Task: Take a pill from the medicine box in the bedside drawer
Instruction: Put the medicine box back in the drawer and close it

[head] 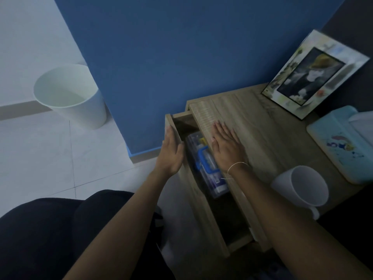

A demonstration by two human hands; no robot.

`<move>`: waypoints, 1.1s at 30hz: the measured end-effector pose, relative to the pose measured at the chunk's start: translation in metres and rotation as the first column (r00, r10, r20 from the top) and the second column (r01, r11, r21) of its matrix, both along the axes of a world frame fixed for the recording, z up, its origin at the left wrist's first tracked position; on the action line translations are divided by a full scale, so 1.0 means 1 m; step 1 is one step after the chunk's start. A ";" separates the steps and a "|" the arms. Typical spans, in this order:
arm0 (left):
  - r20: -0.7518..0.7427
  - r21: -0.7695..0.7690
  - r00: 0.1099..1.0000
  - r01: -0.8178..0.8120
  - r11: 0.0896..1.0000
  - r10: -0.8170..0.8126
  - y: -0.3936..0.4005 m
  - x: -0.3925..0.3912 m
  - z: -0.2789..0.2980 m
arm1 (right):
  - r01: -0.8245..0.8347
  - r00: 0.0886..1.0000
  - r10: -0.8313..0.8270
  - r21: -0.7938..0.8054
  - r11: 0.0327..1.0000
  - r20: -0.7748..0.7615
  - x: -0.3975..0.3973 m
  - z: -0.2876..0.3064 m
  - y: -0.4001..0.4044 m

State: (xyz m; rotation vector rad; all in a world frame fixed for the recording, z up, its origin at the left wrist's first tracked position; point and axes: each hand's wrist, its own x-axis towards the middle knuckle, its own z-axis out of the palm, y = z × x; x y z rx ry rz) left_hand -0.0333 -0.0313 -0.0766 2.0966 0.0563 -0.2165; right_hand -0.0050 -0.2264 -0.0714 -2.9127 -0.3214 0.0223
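The wooden bedside drawer [201, 211] stands pulled part way out of the cabinet. Inside lies a clear medicine box [214, 178] with a blue handle on its lid; its right side is hidden under the cabinet top and my right hand. My left hand [171, 152] grips the drawer's front panel at its upper edge, thumb inside the drawer. My right hand [226, 146] lies flat, fingers spread, on the cabinet top just beside the opening; a thin thread bracelet circles the wrist.
On the cabinet top [262, 122] stand a white mug [302, 186], a framed picture [314, 75] leaning on the wall, and a pale blue case [343, 146] at the right edge. A white bin [70, 96] stands on the tiled floor by the blue wall.
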 end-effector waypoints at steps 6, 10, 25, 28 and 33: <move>0.056 0.212 0.988 0.129 0.969 -0.144 -0.015 0.006 -0.009 | 0.006 1.000 -0.006 -0.011 1.000 0.015 0.001 -0.003 -0.002; 0.009 0.315 0.966 0.243 0.917 -0.259 -0.017 0.011 -0.010 | 0.000 1.000 0.000 -0.004 1.000 0.018 0.001 -0.001 -0.002; -0.003 0.197 0.940 0.336 0.921 -0.342 -0.036 0.020 -0.018 | 0.007 0.999 -0.006 -0.003 1.000 0.039 0.000 -0.003 -0.001; 0.004 0.209 0.932 0.354 0.912 -0.363 -0.036 0.024 -0.021 | 0.007 0.999 -0.007 0.006 1.000 0.035 0.000 -0.003 -0.002; 0.002 0.225 0.922 0.377 0.898 -0.388 -0.040 0.026 -0.024 | 0.006 0.999 -0.006 0.018 1.000 0.033 0.000 -0.003 -0.001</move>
